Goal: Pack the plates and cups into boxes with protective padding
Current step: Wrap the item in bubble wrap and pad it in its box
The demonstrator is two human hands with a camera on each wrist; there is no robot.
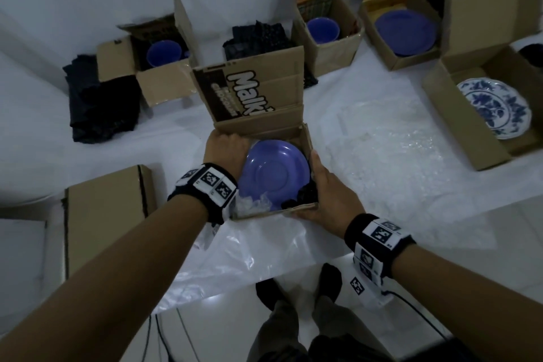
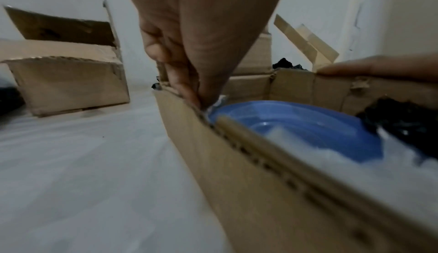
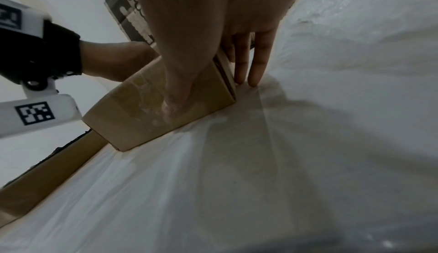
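Observation:
An open cardboard box (image 1: 293, 129) with a printed lid raised stands at the table's front. In it lies a purple plate (image 1: 273, 173), with bubble wrap (image 1: 252, 203) at the near edge and black padding (image 1: 302, 195) at the near right corner. My left hand (image 1: 226, 150) grips the box's left wall (image 2: 237, 172), fingers (image 2: 187, 88) hooked over the rim beside the plate (image 2: 296, 125). My right hand (image 1: 326, 191) holds the near right corner. Its thumb lies along the right rim and its fingers (image 3: 258, 60) press flat down the outer wall (image 3: 142, 110).
Behind are open boxes with purple cups (image 1: 163, 53) (image 1: 323, 29), one with a purple plate (image 1: 405, 32), and at right one with a blue floral plate (image 1: 496, 106). Black padding stacks (image 1: 100, 103) (image 1: 258, 35) and a bubble wrap sheet (image 1: 396, 141) lie around. A shut box (image 1: 108, 214) sits at left.

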